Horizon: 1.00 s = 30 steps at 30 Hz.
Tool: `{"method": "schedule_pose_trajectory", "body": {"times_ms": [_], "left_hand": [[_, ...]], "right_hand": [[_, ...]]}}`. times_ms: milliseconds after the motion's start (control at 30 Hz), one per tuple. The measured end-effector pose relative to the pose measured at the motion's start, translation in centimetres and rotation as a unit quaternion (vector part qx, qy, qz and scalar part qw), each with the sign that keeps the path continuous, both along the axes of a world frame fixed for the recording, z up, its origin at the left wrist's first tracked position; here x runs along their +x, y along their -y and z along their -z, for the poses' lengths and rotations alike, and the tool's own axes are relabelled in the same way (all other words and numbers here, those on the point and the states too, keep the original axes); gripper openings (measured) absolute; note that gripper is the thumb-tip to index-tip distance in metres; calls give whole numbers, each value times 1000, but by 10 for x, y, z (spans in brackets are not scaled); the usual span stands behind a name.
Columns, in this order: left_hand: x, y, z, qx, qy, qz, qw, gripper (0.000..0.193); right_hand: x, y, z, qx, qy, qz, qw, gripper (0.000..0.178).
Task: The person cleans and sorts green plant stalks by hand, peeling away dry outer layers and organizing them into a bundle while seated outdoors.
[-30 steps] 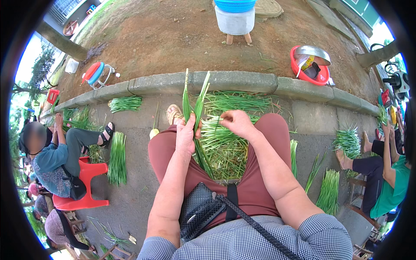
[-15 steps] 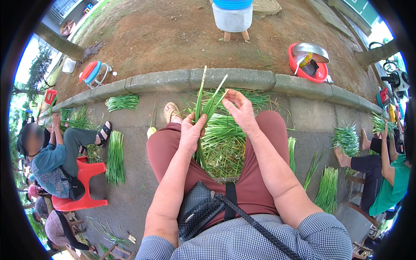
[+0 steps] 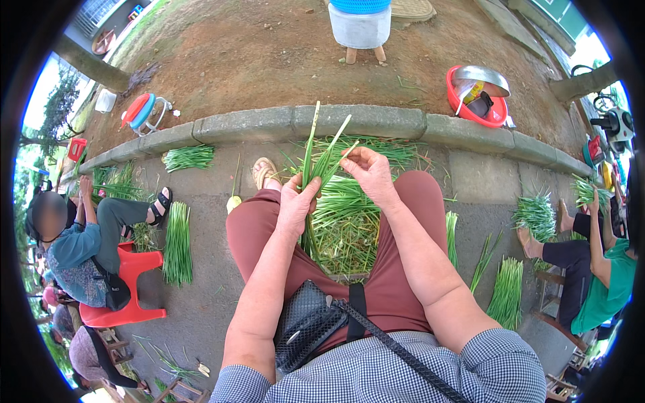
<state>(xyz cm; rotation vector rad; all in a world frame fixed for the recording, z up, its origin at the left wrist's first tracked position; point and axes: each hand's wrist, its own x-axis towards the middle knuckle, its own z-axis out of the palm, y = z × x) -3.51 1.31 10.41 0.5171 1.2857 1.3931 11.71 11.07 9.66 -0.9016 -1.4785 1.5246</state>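
My left hand (image 3: 299, 201) is closed round a small bunch of chives (image 3: 325, 163), long green stalks with pale ends pointing up and away from me. Their leafy ends hang down between my knees. Just right of it, my right hand (image 3: 371, 178) pinches one stalk of the bunch near its pale tip, thumb against forefinger. Beneath both hands, a loose heap of chives (image 3: 346, 205) lies on the ground between my legs, with yellowish trimmings (image 3: 346, 248) nearer me.
Sorted bundles of chives lie left (image 3: 177, 245) and right (image 3: 506, 295) of me. A stone kerb (image 3: 356, 122) runs across ahead, with a red basin (image 3: 496, 117) behind it. A person on a red stool (image 3: 141, 269) sits at left; another in green (image 3: 608, 285) sits at right.
My right hand has shifted slightly left and down toward the bunch, and the pinched stalk now leans outward to the right. My left hand keeps its hold in the same place.
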Motion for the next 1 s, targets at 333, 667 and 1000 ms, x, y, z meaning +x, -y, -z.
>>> {"method": "schedule_pose_trajectory", "body": {"times_ms": [333, 667, 1000], "left_hand": [[-4, 1, 0, 22, 55, 10, 998, 12], [-7, 2, -2, 17, 68, 3, 998, 14], [-11, 4, 1, 8, 67, -19, 998, 15]], "right_hand": [[-1, 4, -4, 102, 82, 114, 985, 12], [8, -9, 6, 35, 42, 166, 985, 14], [15, -17, 3, -45, -63, 198, 977, 11]]}}
